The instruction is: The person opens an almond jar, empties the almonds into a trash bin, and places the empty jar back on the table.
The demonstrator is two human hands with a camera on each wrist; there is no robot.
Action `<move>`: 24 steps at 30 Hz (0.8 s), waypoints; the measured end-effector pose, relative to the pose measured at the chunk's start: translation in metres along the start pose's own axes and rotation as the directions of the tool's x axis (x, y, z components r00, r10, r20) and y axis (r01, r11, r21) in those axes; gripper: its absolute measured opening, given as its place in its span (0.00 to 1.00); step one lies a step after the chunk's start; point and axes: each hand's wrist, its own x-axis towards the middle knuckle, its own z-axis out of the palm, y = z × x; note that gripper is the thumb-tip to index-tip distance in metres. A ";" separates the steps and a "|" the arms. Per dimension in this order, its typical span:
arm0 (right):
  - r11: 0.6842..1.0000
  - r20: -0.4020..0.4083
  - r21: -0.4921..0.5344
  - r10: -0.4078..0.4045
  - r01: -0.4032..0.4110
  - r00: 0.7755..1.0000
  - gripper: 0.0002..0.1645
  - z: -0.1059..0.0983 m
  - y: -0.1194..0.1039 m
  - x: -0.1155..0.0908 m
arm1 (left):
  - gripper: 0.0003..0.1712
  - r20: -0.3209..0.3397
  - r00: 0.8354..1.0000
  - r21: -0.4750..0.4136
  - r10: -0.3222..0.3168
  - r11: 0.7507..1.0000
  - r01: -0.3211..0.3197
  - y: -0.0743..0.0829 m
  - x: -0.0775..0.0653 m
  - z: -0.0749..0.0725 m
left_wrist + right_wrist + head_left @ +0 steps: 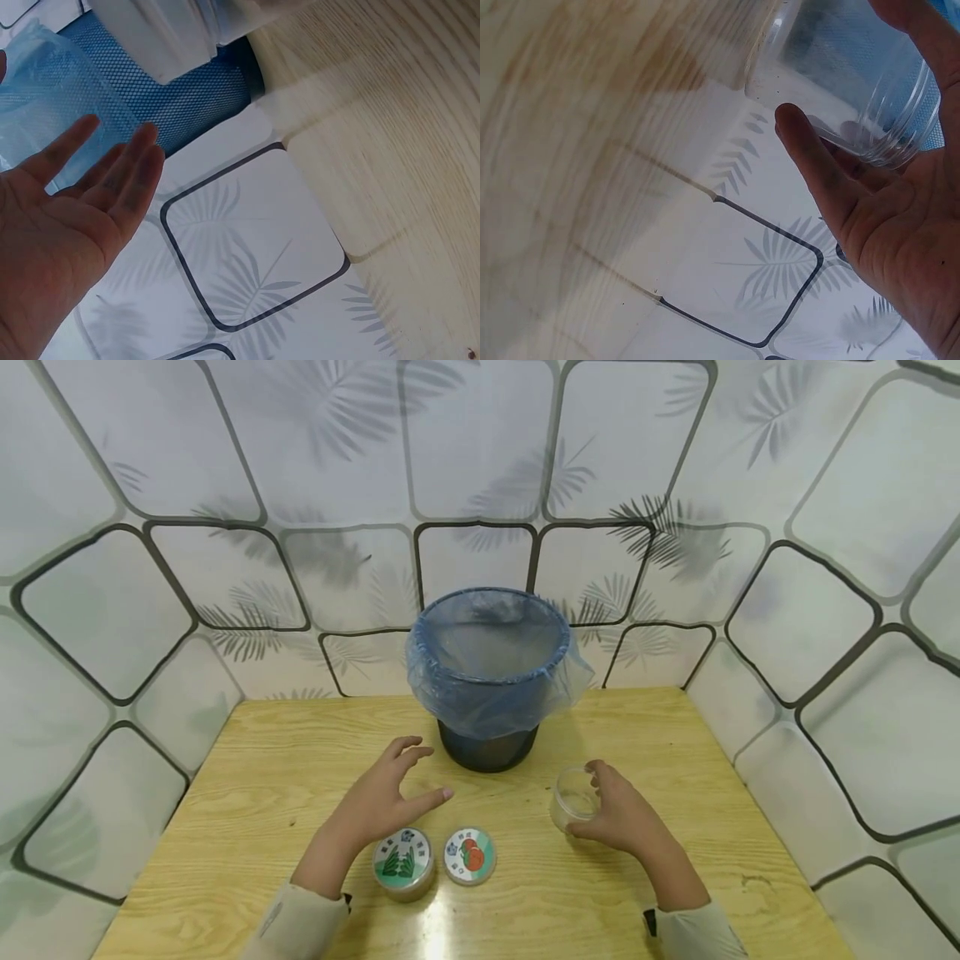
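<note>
My right hand (618, 810) grips a clear round plastic jar (567, 814) on the table, thumb on the near side and fingers on the far side. In the right wrist view the see-through jar (832, 67) lies between thumb and fingers. My left hand (382, 797) hovers with its fingers spread and holds nothing. Just below it stands a lidded jar (403, 864) with a green vegetable label. Beside that lies a round lid (469, 856) with a red tomato label. Part of a clear container (180, 37) shows at the top of the left wrist view.
A dark mesh bin (487, 752) with a blue plastic liner (480, 710) stands at the back middle of the wooden table (300, 735). White patterned fabric walls (480, 468) enclose the table's back and both sides.
</note>
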 end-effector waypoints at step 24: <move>0.980 -0.117 -0.163 -0.132 0.112 0.984 0.66 0.004 -0.011 0.001 | 0.48 0.035 0.999 -0.036 -0.042 0.998 0.043 -0.009 -0.021 0.000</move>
